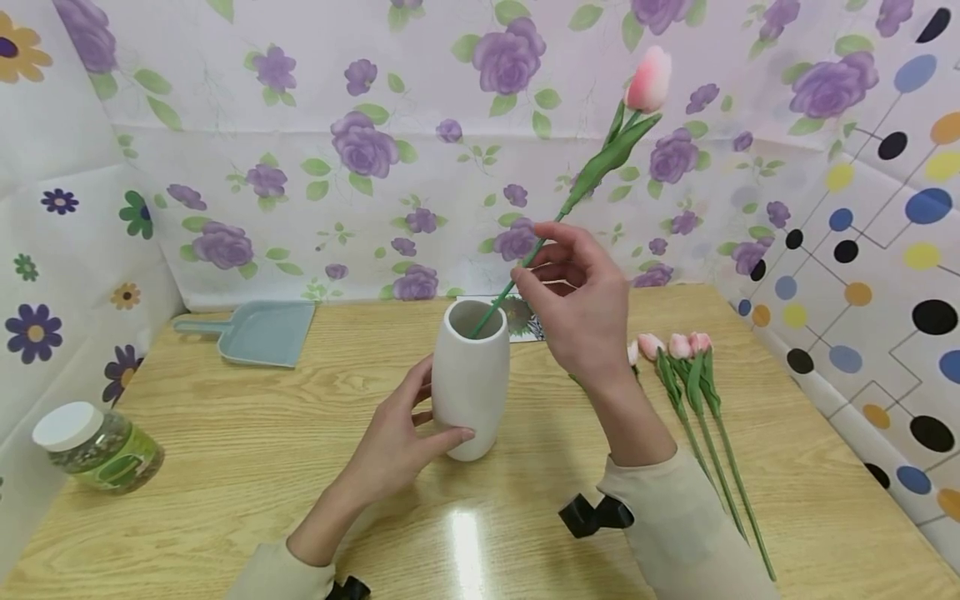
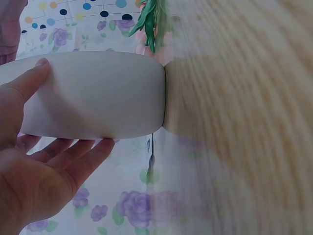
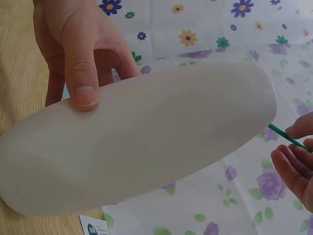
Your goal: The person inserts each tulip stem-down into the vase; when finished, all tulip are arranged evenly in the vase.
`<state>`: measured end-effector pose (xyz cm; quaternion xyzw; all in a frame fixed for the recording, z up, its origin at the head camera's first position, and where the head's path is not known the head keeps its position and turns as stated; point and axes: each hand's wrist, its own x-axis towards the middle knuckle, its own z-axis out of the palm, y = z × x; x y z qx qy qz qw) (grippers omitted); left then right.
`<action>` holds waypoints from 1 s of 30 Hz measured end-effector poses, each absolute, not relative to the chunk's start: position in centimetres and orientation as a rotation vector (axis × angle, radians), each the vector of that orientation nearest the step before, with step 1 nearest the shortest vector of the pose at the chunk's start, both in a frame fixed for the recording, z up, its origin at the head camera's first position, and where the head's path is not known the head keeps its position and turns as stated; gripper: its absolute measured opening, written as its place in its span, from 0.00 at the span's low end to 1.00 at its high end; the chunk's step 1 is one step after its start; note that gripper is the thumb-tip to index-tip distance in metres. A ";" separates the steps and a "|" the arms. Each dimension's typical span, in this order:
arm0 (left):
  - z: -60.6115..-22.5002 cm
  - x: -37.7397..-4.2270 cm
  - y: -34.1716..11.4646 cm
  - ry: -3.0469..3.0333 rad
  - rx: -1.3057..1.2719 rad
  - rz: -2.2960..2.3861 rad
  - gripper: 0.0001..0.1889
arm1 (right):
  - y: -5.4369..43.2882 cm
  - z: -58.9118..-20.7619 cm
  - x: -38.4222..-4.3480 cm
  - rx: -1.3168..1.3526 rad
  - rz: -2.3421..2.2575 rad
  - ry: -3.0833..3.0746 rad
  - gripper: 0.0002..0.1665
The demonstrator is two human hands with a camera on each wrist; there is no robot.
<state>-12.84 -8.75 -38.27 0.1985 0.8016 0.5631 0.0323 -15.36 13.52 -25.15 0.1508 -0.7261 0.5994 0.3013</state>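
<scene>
A white vase stands upright on the wooden table. My left hand holds it low on its left side, the thumb across the front; in the left wrist view the fingers wrap the opposite side of the vase. Above the rim, my right hand pinches the green stem of a pink-and-white artificial tulip between thumb and fingers. The stem's lower end is inside the vase mouth, while the bloom leans up to the right. The right wrist view shows the stem entering the vase.
Several more pink tulips lie on the table at the right. Behind the vase is a printed card. A grey-blue dustpan lies at the back left, and a white-lidded jar at the left edge. Patterned cloth walls surround the table.
</scene>
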 end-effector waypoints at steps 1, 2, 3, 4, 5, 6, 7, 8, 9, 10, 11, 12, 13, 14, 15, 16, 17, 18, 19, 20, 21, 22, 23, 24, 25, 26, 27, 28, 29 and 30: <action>-38.3 -12.8 -8.8 2.468 0.615 1.734 0.51 | 13.5 -25.2 -15.3 0.408 1.576 -1.939 0.22; -38.3 -12.9 -8.8 2.468 0.619 1.734 0.51 | 13.4 -25.2 -15.3 0.419 1.570 -1.948 0.22; -38.3 -12.9 -8.8 2.467 0.622 1.734 0.51 | 13.4 -25.2 -15.3 0.429 1.567 -1.957 0.23; -38.3 -12.9 -8.8 2.467 0.623 1.734 0.51 | 13.3 -25.2 -15.3 0.440 1.563 -1.967 0.23; -38.3 -12.8 -8.8 2.468 0.622 1.732 0.52 | 13.2 -25.2 -15.2 0.448 1.563 -1.977 0.23; -38.3 -12.9 -8.8 2.469 0.624 1.730 0.51 | 13.2 -25.3 -15.2 0.456 1.562 -1.988 0.24; -38.4 -12.9 -8.8 2.469 0.626 1.729 0.51 | 13.1 -25.3 -15.2 0.464 1.554 -2.003 0.24; -38.4 -12.9 -8.8 2.471 0.628 1.727 0.51 | 13.1 -25.3 -15.2 0.472 1.545 -2.017 0.24; -38.4 -12.9 -8.8 2.471 0.629 1.727 0.51 | 13.1 -25.4 -15.2 0.479 1.531 -2.034 0.24; -38.4 -12.9 -8.8 2.471 0.628 1.727 0.51 | 13.0 -25.4 -15.1 0.486 1.512 -2.051 0.24; -38.4 -12.9 -8.8 2.471 0.628 1.726 0.51 | 13.0 -25.4 -15.1 0.495 1.489 -2.070 0.24; -38.4 -12.9 -8.8 2.470 0.627 1.727 0.51 | 13.0 -25.5 -15.0 0.507 1.468 -2.087 0.23; -38.4 -12.9 -8.8 2.468 0.627 1.730 0.51 | 12.9 -25.5 -15.0 0.516 1.449 -2.101 0.23; -38.4 -12.9 -8.8 2.465 0.624 1.731 0.51 | 12.9 -25.6 -14.9 0.526 1.433 -2.114 0.23; -38.4 -12.9 -8.8 2.462 0.624 1.734 0.51 | 12.9 -25.6 -14.8 0.534 1.420 -2.127 0.23; -38.4 -12.9 -8.8 2.461 0.625 1.735 0.51 | 12.9 -25.6 -14.8 0.545 1.411 -2.135 0.23; -38.4 -12.9 -8.8 2.460 0.627 1.736 0.51 | 12.9 -25.7 -14.8 0.555 1.403 -2.141 0.23; -38.4 -12.9 -8.8 2.459 0.628 1.737 0.51 | 12.9 -25.7 -14.7 0.564 1.398 -2.144 0.22; -38.4 -12.9 -8.8 2.458 0.630 1.738 0.51 | 12.9 -25.7 -14.7 0.573 1.393 -2.147 0.22; -38.4 -12.9 -8.9 2.458 0.628 1.739 0.51 | 12.9 -25.7 -14.7 0.583 1.389 -2.147 0.21; -38.4 -12.9 -8.9 2.460 0.631 1.739 0.51 | 12.9 -25.7 -14.7 0.594 1.387 -2.146 0.21; -38.4 -12.9 -8.9 2.460 0.630 1.740 0.51 | 12.9 -25.7 -14.7 0.604 1.380 -2.146 0.20; -38.4 -12.9 -8.9 2.461 0.628 1.740 0.51 | 12.9 -25.7 -14.7 0.612 1.369 -2.151 0.20; -38.4 -12.9 -8.9 2.463 0.630 1.739 0.51 | 12.9 -25.7 -14.6 0.619 1.358 -2.156 0.19; -38.4 -12.9 -8.9 2.463 0.632 1.739 0.51 | 12.8 -25.7 -14.6 0.627 1.348 -2.162 0.18; -38.4 -12.9 -8.9 2.464 0.632 1.738 0.51 | 12.8 -25.7 -14.6 0.635 1.338 -2.167 0.18; -38.4 -12.9 -8.9 2.466 0.633 1.736 0.51 | 12.8 -25.7 -14.6 0.640 1.329 -2.174 0.17; -38.4 -12.9 -8.9 2.466 0.631 1.735 0.51 | 12.8 -25.7 -14.5 0.645 1.317 -2.180 0.16; -38.3 -12.9 -8.9 2.466 0.629 1.734 0.51 | 12.8 -25.7 -14.5 0.648 1.305 -2.186 0.15; -38.3 -12.9 -8.9 2.466 0.628 1.733 0.51 | 12.8 -25.8 -14.5 0.651 1.299 -2.188 0.15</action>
